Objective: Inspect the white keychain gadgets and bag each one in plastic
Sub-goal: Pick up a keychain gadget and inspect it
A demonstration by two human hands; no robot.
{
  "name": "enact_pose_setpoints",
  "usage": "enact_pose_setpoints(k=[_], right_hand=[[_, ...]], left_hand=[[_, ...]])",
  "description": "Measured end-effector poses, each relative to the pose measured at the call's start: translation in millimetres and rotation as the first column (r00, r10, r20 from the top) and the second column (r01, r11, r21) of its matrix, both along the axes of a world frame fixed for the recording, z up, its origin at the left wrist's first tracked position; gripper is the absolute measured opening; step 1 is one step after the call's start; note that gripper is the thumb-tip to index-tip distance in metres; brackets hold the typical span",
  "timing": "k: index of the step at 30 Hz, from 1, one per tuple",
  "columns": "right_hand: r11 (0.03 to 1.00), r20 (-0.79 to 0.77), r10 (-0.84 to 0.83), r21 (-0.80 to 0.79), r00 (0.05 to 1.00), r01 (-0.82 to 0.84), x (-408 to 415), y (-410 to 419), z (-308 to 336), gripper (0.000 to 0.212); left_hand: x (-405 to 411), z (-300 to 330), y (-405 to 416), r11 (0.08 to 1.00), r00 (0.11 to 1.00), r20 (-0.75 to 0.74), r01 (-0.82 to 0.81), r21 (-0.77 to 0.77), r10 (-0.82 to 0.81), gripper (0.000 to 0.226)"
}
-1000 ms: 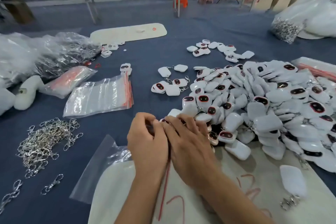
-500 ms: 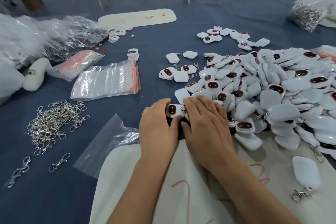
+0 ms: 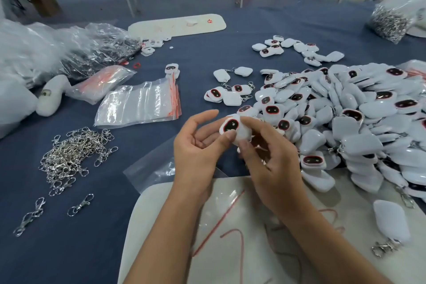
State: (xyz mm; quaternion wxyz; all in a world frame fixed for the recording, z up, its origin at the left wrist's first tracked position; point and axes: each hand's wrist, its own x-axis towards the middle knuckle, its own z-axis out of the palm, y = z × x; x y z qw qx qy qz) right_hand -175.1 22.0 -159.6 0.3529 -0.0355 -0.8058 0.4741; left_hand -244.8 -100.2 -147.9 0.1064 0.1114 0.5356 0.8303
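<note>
I hold 1 white keychain gadget [image 3: 231, 127] above the near edge of the blue worktop [image 3: 207, 57], its dark, red-rimmed face turned up toward me. My left hand [image 3: 198, 147] lies palm-up and mostly uncurled, its thumb against the gadget's lower edge. My right hand [image 3: 269, 157] closes around the gadget from the right, fingers [image 3: 251, 122] curled over its top and side. I read this as the inspection step; the piece is not yet in plastic.

A large heap of gadgets [image 3: 345, 117] spreads to the right, loose and apparently unbagged. A small cluster [image 3: 228, 92] lies just left of it and another small group [image 3: 299, 49] farther back. 1 gadget with its clasp [image 3: 391, 221] rests apart on the white board [image 3: 161, 226] under my forearms.

A stack of clear zip bags with red seals [image 3: 138, 104] waits at centre left, well apart from my hands, and a second packet of bags [image 3: 101, 83] sits beside it. 1 loose clear bag [image 3: 149, 166] lies just left of my left wrist, partly on the board. A pile of metal clasps [image 3: 71, 154] sits at near left. Crumpled clear sacks [image 3: 69, 53] at far left may hold finished pieces, but I cannot tell.

My judgement: the task is at an early stage, with the bulk of the heap left to check and bag.
</note>
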Motion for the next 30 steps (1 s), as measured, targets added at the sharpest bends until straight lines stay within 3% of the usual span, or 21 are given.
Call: enact_pose_setpoints(k=[4,8,12,16,24,30], right_hand=[[0.931,0.019,0.101,-0.356,0.995,-0.087,5,2,1,0.029],[0.817,0.047,0.246,-0.547,0.968,-0.181,6,5,4,0.037],[0.76,0.046,0.344,-0.6,0.938,-0.25,7,10,11,0.017],[0.766,0.065,0.326,-0.603,0.943,-0.223,5,11,13,0.012],[0.825,0.113,0.23,-0.549,0.967,-0.133,3,9,8,0.012],[0.842,0.141,0.194,-0.532,0.971,-0.091,0,9,6,0.011]], left_hand=[[2,0,4,0.999,0.988,0.151,0.005,0.05,-0.013,0.047],[0,-1,3,0.998,0.994,0.109,0.023,0.066,-0.03,0.035],[-3,-6,0,0.997,0.997,0.0,0.083,-0.006,-0.083,0.022],[-1,-7,3,0.991,0.992,-0.073,0.093,-0.097,-0.1,0.026],[1,-8,7,0.977,0.996,0.046,0.084,-0.197,-0.076,0.038],[2,-10,5,0.963,0.996,0.02,0.088,-0.256,-0.086,0.011]])
